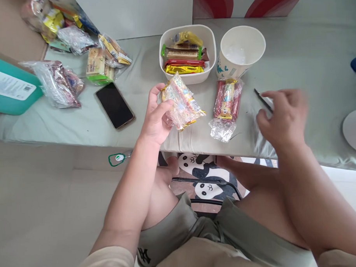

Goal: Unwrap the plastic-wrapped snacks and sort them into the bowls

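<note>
Between the thumb and fingers of my left hand (158, 113) is a clear-wrapped snack bundle (185, 104) with yellow ends, held above the table's front edge. My right hand (285, 117) is over the table at the right, fingers apart and curved, slightly blurred. Beside its fingertips is a thin black tool (263, 100); its kind is unclear and part of it is hidden by the hand. Another wrapped bundle (225, 104), red with a yellow packet on top, lies between my hands, its loose plastic towards me.
Behind the bundles stand a white tub (209, 72) of snack bars and a paper cup (242, 46). A phone (116, 106) lies left, near several wrapped snacks (61, 84) and a teal container (13, 88). A white round object (355, 130) is far right.
</note>
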Action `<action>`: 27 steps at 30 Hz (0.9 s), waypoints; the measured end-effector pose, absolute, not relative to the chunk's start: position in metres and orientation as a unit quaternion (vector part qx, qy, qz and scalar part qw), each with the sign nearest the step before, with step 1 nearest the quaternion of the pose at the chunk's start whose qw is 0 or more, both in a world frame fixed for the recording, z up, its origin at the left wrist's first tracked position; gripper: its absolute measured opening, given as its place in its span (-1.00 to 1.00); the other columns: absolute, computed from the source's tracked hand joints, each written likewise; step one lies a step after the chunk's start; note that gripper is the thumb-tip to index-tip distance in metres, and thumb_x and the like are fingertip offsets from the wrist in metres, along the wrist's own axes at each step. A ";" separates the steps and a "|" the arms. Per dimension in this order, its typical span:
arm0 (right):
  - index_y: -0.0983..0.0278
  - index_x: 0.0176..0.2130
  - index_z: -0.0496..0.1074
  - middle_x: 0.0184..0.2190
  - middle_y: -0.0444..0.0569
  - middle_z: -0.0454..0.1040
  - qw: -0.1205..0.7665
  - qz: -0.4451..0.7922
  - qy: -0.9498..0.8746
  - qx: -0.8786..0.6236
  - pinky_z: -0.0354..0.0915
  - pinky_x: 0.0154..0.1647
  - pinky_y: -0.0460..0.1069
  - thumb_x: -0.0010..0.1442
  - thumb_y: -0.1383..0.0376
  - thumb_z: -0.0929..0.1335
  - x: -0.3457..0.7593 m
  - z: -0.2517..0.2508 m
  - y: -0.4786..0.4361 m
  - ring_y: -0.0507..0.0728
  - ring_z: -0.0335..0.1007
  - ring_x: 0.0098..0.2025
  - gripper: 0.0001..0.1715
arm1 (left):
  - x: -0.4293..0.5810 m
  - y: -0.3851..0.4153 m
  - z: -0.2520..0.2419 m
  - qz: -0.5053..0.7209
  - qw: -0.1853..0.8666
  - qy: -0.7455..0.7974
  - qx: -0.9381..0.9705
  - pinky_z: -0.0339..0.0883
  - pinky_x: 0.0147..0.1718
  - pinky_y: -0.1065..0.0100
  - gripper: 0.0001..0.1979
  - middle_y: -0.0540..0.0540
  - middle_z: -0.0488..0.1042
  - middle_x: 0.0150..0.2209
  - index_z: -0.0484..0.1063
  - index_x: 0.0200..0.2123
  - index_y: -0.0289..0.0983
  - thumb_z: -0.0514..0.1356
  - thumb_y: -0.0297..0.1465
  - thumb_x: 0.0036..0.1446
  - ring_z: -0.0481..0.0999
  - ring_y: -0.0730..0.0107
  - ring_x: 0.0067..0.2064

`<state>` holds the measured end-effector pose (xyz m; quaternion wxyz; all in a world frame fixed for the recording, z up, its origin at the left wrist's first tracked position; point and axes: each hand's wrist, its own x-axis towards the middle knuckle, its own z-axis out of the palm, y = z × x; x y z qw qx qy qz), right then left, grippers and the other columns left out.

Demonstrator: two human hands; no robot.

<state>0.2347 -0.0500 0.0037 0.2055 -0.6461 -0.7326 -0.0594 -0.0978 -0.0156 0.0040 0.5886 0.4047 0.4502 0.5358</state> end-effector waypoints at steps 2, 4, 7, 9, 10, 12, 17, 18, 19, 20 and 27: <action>0.17 0.17 0.46 0.14 0.23 0.41 0.195 -0.016 -0.802 -0.564 0.29 0.14 0.34 0.23 0.36 0.33 0.223 0.006 -0.056 0.44 0.36 0.17 -0.48 | -0.099 -0.015 0.002 0.541 0.584 0.447 0.408 0.51 -0.05 0.10 -0.37 -0.07 0.47 0.01 0.27 0.07 -0.01 0.42 0.00 0.00 0.54 -0.02 0.19; 0.12 0.18 0.46 0.22 0.18 0.37 0.169 0.031 -0.844 -0.508 0.28 0.15 0.34 0.18 0.34 0.38 0.213 0.005 -0.058 0.46 0.32 0.23 -0.43 | -0.100 -0.015 0.001 0.543 0.588 0.440 0.408 0.51 -0.07 0.14 -0.36 -0.06 0.47 0.00 0.26 0.06 -0.01 0.43 -0.01 -0.02 0.53 0.00 0.18; 0.11 0.06 0.54 0.14 0.14 0.43 0.199 0.055 -0.842 -0.498 0.27 0.12 0.31 0.23 0.23 0.40 0.200 0.000 -0.056 0.41 0.36 0.16 -0.62 | -0.101 -0.016 0.001 0.541 0.603 0.424 0.405 0.50 -0.12 0.20 -0.34 -0.04 0.47 -0.02 0.26 0.06 0.00 0.46 -0.04 -0.05 0.56 0.05 0.13; 0.14 -0.12 0.58 -0.05 0.10 0.50 0.248 0.073 -0.811 -0.525 0.31 0.03 0.23 0.29 0.16 0.39 0.194 -0.003 -0.051 0.31 0.43 0.00 -0.79 | -0.098 -0.017 0.001 0.535 0.614 0.414 0.406 0.50 -0.16 0.23 -0.33 -0.03 0.48 -0.02 0.25 0.06 0.01 0.46 -0.05 -0.05 0.59 0.09 0.07; 0.16 -0.19 0.57 -0.17 0.07 0.50 0.271 0.089 -0.785 -0.549 0.33 -0.06 0.18 0.30 0.15 0.38 0.191 -0.004 -0.048 0.25 0.44 -0.12 -0.82 | -0.095 -0.018 0.001 0.530 0.621 0.411 0.405 0.50 -0.19 0.25 -0.33 -0.02 0.49 -0.03 0.25 0.06 0.01 0.47 -0.05 -0.05 0.61 0.12 0.03; 0.17 -0.20 0.52 -0.37 -0.03 0.43 0.301 0.122 -0.718 -0.616 0.30 -0.26 0.10 0.28 0.16 0.38 0.185 -0.005 -0.042 0.16 0.36 -0.35 -0.84 | -0.087 -0.021 0.003 0.512 0.640 0.409 0.402 0.48 -0.26 0.29 -0.31 -0.01 0.49 -0.07 0.26 0.06 0.02 0.49 -0.06 -0.08 0.63 0.19 -0.08; 0.19 -0.06 0.46 -0.45 -0.07 0.41 0.283 0.075 -0.652 -0.699 0.17 -0.36 0.06 0.28 0.21 0.34 0.172 0.000 -0.041 0.15 0.28 -0.42 -0.76 | -0.066 -0.035 0.006 0.442 0.683 0.417 0.406 0.52 -0.25 0.30 -0.24 0.01 0.50 -0.17 0.28 0.05 0.02 0.56 -0.15 -0.19 0.61 0.28 -0.20; 0.20 -0.09 0.49 -0.40 -0.01 0.45 0.265 0.052 -0.674 -0.688 0.14 -0.36 0.05 0.31 0.24 0.29 0.168 0.002 -0.043 0.17 0.32 -0.37 -0.77 | -0.063 -0.037 0.006 0.432 0.683 0.416 0.417 0.53 -0.21 0.28 -0.23 0.01 0.50 -0.17 0.28 0.05 0.02 0.57 -0.15 -0.21 0.60 0.27 -0.18; 0.20 -0.14 0.52 -0.36 0.04 0.49 0.243 0.035 -0.698 -0.673 0.09 -0.37 0.04 0.34 0.28 0.25 0.165 0.004 -0.046 0.18 0.36 -0.32 -0.74 | -0.062 -0.039 0.004 0.422 0.679 0.414 0.435 0.54 -0.17 0.25 -0.22 0.00 0.50 -0.15 0.27 0.06 0.02 0.57 -0.16 -0.20 0.60 0.25 -0.16; 0.21 -0.18 0.55 -0.32 0.06 0.52 0.219 0.022 -0.719 -0.659 0.04 -0.40 0.03 0.35 0.32 0.22 0.162 0.006 -0.050 0.18 0.38 -0.29 -0.68 | -0.061 -0.040 0.003 0.412 0.669 0.414 0.460 0.55 -0.13 0.22 -0.22 -0.01 0.50 -0.13 0.26 0.08 0.02 0.56 -0.16 -0.18 0.60 0.23 -0.13; 0.17 -0.02 0.59 -0.25 0.04 0.58 0.157 0.020 -0.728 -0.668 -0.14 -0.49 0.03 0.32 0.31 0.26 0.155 0.022 -0.074 0.11 0.32 -0.45 -0.64 | -0.065 -0.049 0.001 0.317 0.301 0.537 0.721 0.30 0.30 -0.06 -0.27 -0.23 0.20 0.35 0.38 0.10 -0.10 0.53 -0.41 -0.17 0.29 -0.10 0.37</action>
